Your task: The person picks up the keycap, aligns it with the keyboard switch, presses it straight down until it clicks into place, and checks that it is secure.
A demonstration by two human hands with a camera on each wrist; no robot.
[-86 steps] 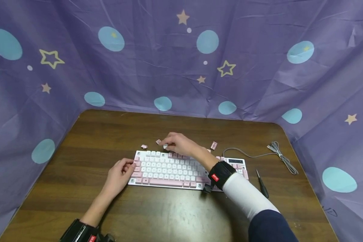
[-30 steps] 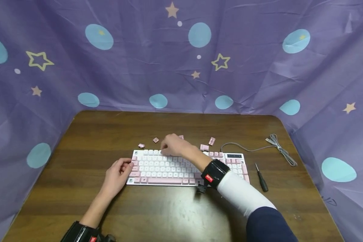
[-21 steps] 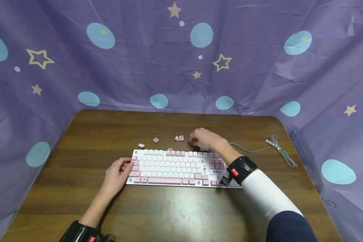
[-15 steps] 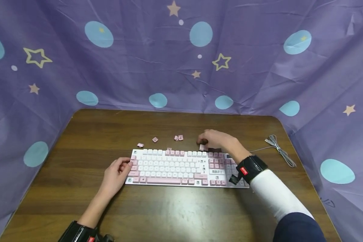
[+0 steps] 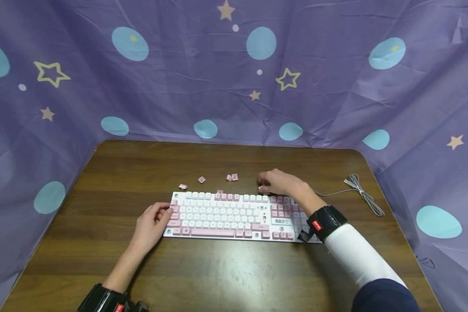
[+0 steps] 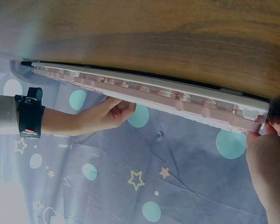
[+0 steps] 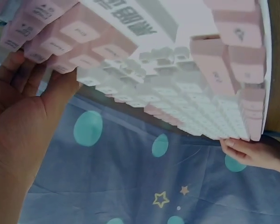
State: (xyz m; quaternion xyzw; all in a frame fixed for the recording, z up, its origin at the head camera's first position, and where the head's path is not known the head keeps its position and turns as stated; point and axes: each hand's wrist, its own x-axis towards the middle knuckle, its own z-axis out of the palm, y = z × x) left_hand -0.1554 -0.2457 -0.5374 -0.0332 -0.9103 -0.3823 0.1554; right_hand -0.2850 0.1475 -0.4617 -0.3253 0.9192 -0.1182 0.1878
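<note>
A white and pink keyboard (image 5: 218,232) lies on the wooden table. My left hand (image 5: 151,225) holds its left edge, thumb along the side keys; the left wrist view shows the same hand (image 6: 273,156) gripping the corner. Behind the right part of the back edge, my right hand (image 5: 278,182) pinches a keycap (image 5: 260,188), mostly covered by the fingers. In the right wrist view that hand's (image 7: 18,121) fingertips are hidden behind the keys. A pink keycap (image 5: 219,192) sits at the back edge, above the top row.
Loose pink keycaps lie behind the keyboard: one (image 5: 183,186) at the left, another (image 5: 201,179) beside it, and a close pair (image 5: 232,177) farther right. A bundled grey cable (image 5: 360,190) lies at the right. A patterned purple curtain (image 5: 179,86) surrounds the table's back and sides.
My right hand set a white keycap into the top row, then moved right to the keycap behind the keyboard and closed on it. My forearm now covers the screwdriver. The left hand stayed.
</note>
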